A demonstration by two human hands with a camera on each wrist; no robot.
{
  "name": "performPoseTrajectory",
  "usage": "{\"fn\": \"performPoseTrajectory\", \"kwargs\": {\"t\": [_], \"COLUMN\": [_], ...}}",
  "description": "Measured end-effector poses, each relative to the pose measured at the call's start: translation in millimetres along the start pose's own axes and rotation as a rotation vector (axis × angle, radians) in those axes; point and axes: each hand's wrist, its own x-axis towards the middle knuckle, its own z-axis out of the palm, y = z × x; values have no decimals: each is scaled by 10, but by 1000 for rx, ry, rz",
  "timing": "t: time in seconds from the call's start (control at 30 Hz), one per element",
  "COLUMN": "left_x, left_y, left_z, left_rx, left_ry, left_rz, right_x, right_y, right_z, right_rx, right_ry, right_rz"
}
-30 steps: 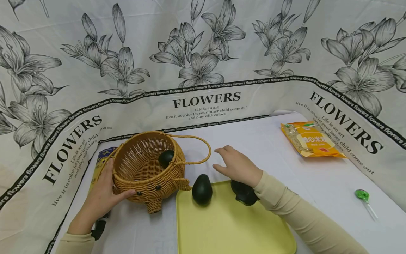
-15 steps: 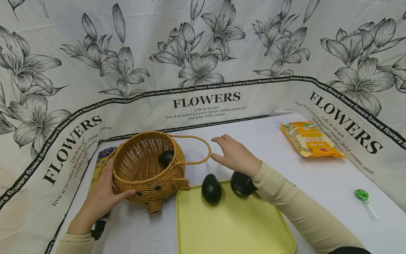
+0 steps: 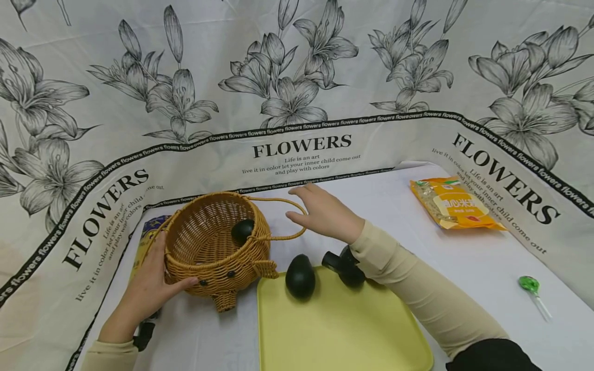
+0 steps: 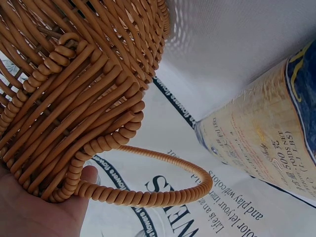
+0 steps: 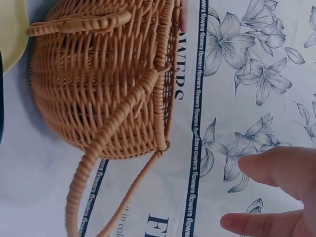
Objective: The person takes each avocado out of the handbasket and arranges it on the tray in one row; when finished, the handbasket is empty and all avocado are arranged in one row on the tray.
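My left hand (image 3: 147,284) holds the left side of a brown wicker basket (image 3: 220,272), thumb across its front. In the left wrist view, that hand lies at a woven ear of the basket (image 4: 74,123). A dark green avocado (image 3: 243,232) rests inside. My right hand (image 3: 322,212) is at the basket's loop handle (image 3: 284,238), overlapping its outer end, thumb and forefinger apart. In the right wrist view, its fingertips (image 5: 256,168) hold nothing. Another avocado (image 3: 300,277) lies on a yellow tray (image 3: 334,335). A dark rounded shape (image 3: 353,280) beside it is partly hidden by the right wrist.
An orange bag of grain (image 3: 457,203) lies at the back right, a green lollipop (image 3: 530,284) at the right. A blue and yellow packet (image 3: 150,232) stands behind the left hand. A flower-printed cloth (image 3: 297,98) rises behind the table.
My right hand has moved left and away from me, to the basket handle. The avocado on the tray has rolled right, then back left. The left hand and basket stay put.
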Motion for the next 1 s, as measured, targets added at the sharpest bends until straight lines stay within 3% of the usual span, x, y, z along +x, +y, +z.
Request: {"fn": "performPoseTrajectory", "kwargs": {"t": [1.0], "left_x": [3], "left_y": [-2], "left_z": [-4], "left_rx": [9], "left_ry": [1], "left_rz": [-3], "right_x": [284], "right_y": [-368], "right_z": [-88], "right_rx": [10], "right_ry": [-35], "right_rz": [-99]}}
